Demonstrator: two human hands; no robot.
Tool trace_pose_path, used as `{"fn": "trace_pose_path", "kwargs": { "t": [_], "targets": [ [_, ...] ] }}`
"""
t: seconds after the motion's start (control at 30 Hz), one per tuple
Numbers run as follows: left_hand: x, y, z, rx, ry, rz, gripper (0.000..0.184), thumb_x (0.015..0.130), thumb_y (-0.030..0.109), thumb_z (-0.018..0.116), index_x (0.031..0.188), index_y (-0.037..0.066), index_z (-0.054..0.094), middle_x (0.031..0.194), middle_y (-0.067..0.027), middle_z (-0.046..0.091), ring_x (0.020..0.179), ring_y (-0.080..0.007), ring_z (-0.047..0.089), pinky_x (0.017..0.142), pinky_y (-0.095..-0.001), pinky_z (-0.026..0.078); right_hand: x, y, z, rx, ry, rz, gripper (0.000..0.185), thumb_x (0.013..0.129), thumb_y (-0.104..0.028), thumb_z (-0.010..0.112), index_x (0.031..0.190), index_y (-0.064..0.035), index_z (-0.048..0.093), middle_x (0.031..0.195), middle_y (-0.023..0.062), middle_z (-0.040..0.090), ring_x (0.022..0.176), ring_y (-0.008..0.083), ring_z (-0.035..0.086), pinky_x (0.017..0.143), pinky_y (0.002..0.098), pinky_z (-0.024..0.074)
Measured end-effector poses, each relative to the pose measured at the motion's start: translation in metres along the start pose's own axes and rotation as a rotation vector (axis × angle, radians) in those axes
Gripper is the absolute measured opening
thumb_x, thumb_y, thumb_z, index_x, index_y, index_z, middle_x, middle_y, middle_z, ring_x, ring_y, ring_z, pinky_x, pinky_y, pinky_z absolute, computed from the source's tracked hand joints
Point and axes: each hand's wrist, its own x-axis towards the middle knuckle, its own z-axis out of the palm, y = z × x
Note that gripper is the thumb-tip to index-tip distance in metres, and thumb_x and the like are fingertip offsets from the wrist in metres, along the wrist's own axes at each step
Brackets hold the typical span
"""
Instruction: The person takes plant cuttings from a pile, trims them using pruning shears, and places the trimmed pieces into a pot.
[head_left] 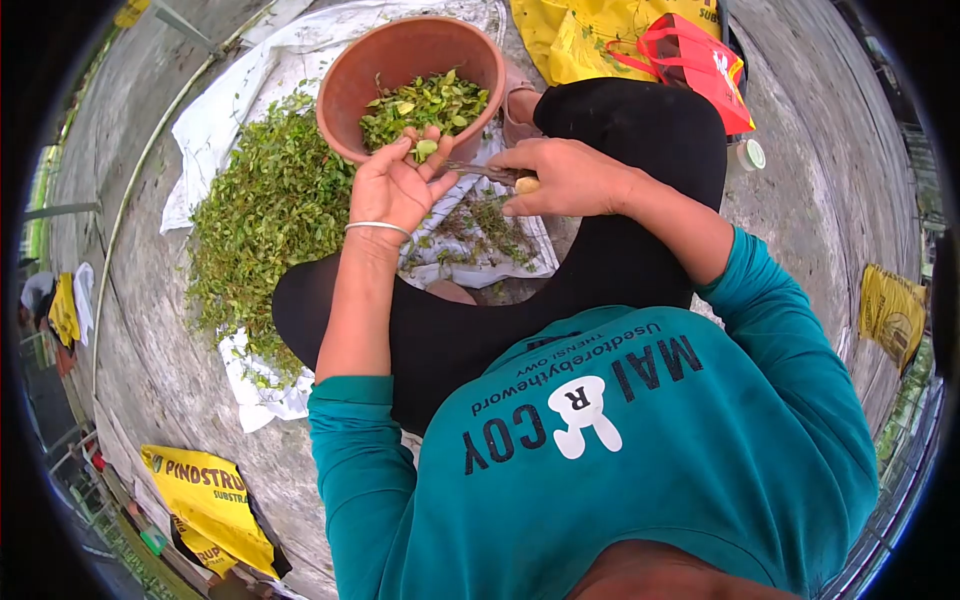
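Observation:
My left hand (392, 190), with a bangle at the wrist, pinches a small leafy cutting (425, 150) at the front rim of a terracotta-coloured pot (335, 95). Inside the pot lies a heap of cut green and yellowish leaves (425, 108). My right hand (575, 178) is closed around a pair of scissors (482, 171), whose blades point left toward the fingers of my left hand. The grip is mostly covered by my fingers, so how far the blades are apart is unclear. Trimmed stems (485, 228) are scattered on the white sheet below both hands.
A large pile of leafy stems (265, 205) spreads left of the pot over a white sheet (205, 125). Yellow sacks (575, 45) and a red bag (695, 70) sit at the upper right, near a small white tub (750, 154). Another yellow sack (205, 500) lies lower left.

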Motion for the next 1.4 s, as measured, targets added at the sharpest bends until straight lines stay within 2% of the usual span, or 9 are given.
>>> {"fn": "trace_pose_path", "kwargs": {
  "t": [0.3,0.43,0.6,0.77,0.93,1.1,1.2,1.27,1.4],
  "targets": [
    [0.002,-0.001,-0.003,0.123,0.19,0.055,0.015,0.085,0.008,0.056,0.1,0.007,0.059,0.105,-0.0118,0.065,0.105,-0.0298,0.062,0.086,-0.0397,0.05,0.001,-0.003,0.001,-0.121,0.044,0.006,0.046,0.077,-0.029,0.068,0.117,-0.0096,0.059,0.095,0.0109,0.061,0.081,0.0283,0.058,0.075,0.0358,0.0464],
    [0.003,-0.003,0.0,0.196,0.264,0.07,0.018,0.084,0.011,0.06,0.102,0.007,0.06,0.101,-0.0109,0.067,0.103,-0.0283,0.063,0.087,-0.0343,0.049,0.002,0.001,0.004,-0.248,0.04,0.034,0.044,0.077,-0.037,0.065,0.112,-0.0096,0.061,0.1,0.0104,0.064,0.088,0.0305,0.061,0.076,0.0381,0.0476],
    [0.003,-0.01,0.008,0.297,0.28,0.08,0.019,0.086,0.012,0.06,0.104,0.004,0.06,0.101,-0.0138,0.066,0.103,-0.0272,0.063,0.085,-0.031,0.049,0.003,0.006,0.01,-0.278,0.07,0.0,0.042,0.076,-0.038,0.065,0.108,-0.0112,0.063,0.093,0.0103,0.066,0.082,0.0316,0.062,0.073,0.038,0.0484],
    [0.005,-0.011,0.005,0.344,0.251,0.052,0.021,0.085,0.012,0.063,0.105,0.005,0.06,0.102,-0.0111,0.067,0.103,-0.0255,0.064,0.088,-0.032,0.049,0.004,0.009,0.012,-0.274,0.065,-0.017,0.039,0.076,-0.038,0.064,0.104,-0.0119,0.064,0.087,0.0112,0.066,0.078,0.0329,0.062,0.07,0.0382,0.0484],
    [0.004,-0.014,0.01,0.368,0.22,0.038,0.022,0.086,0.012,0.063,0.107,0.004,0.059,0.103,-0.0126,0.066,0.102,-0.0251,0.064,0.088,-0.0319,0.05,0.004,0.005,0.014,-0.291,0.051,-0.022,0.037,0.076,-0.038,0.063,0.102,-0.0118,0.064,0.085,0.0108,0.066,0.076,0.0326,0.062,0.068,0.0383,0.0478],
    [0.002,-0.015,0.013,0.374,0.224,0.054,0.023,0.088,0.012,0.06,0.108,0.001,0.058,0.1,-0.015,0.066,0.099,-0.026,0.065,0.086,-0.0292,0.049,0.006,-0.005,0.01,-0.273,-0.013,0.016,0.042,0.074,-0.029,0.069,0.11,-0.0089,0.063,0.09,0.0119,0.066,0.077,0.0301,0.061,0.072,0.0355,0.0466],
    [0.002,-0.014,0.013,0.366,0.197,0.11,0.025,0.089,0.012,0.059,0.111,0.001,0.057,0.1,-0.0146,0.067,0.096,-0.0245,0.065,0.084,-0.0281,0.049,0.008,-0.002,0.011,-0.315,0.048,-0.042,0.041,0.073,-0.029,0.069,0.108,-0.0084,0.064,0.09,0.0107,0.066,0.076,0.0299,0.06,0.071,0.0352,0.0466],
    [0.003,-0.011,0.017,0.475,0.102,0.217,0.027,0.09,0.013,0.058,0.114,0.001,0.056,0.105,-0.0157,0.065,0.101,-0.0229,0.063,0.085,-0.0297,0.048,0.014,-0.006,0.001,-0.271,0.057,0.004,0.04,0.072,-0.027,0.069,0.107,-0.0081,0.064,0.09,0.0097,0.066,0.076,0.0299,0.06,0.069,0.0348,0.0467],
    [0.011,-0.001,0.026,0.416,0.067,0.386,0.035,0.09,0.017,0.058,0.12,-0.001,0.053,0.112,-0.0182,0.062,0.106,-0.0246,0.061,0.088,-0.0319,0.048,0.043,-0.015,-0.027,-0.351,0.139,-0.009,0.039,0.073,-0.028,0.067,0.106,-0.0073,0.064,0.089,0.0106,0.066,0.075,0.0307,0.06,0.068,0.0356,0.047]
  ]
}}
